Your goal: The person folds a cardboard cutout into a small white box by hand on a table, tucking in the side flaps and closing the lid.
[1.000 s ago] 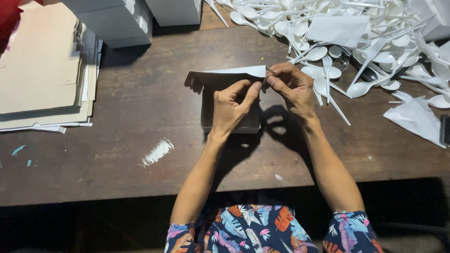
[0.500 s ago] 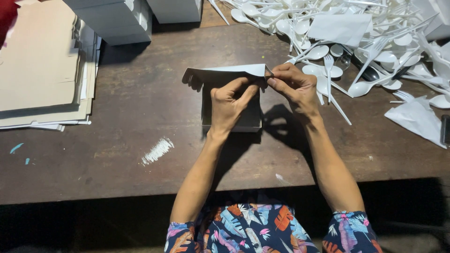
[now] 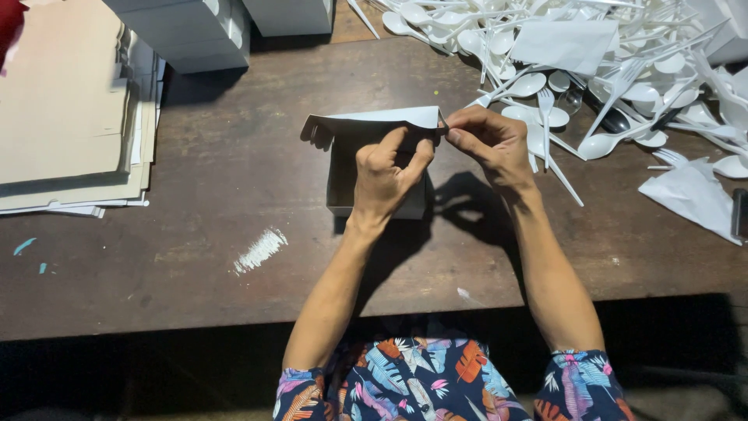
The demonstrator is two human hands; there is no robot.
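Observation:
A small grey cardboard box (image 3: 343,183) stands on the dark wooden table (image 3: 195,234) in front of me, its white lid flap (image 3: 374,118) raised at the far side. My left hand (image 3: 386,175) reaches over the box, fingers pressing the flap near its right corner. Pinched on that same corner of the flap, thumb and fingers together, is my right hand (image 3: 487,144). Part of the box's inside is hidden under my left hand.
A heap of white plastic spoons and forks (image 3: 592,62) covers the far right, with white paper sheets (image 3: 689,195) among them. A stack of flat cardboard sheets (image 3: 62,109) lies far left. Grey boxes (image 3: 187,31) stand at the back. A white smear (image 3: 261,249) marks the table.
The flap has been bent slightly lower over the box and my fingers have shifted along its right corner. Both hands stay at the box.

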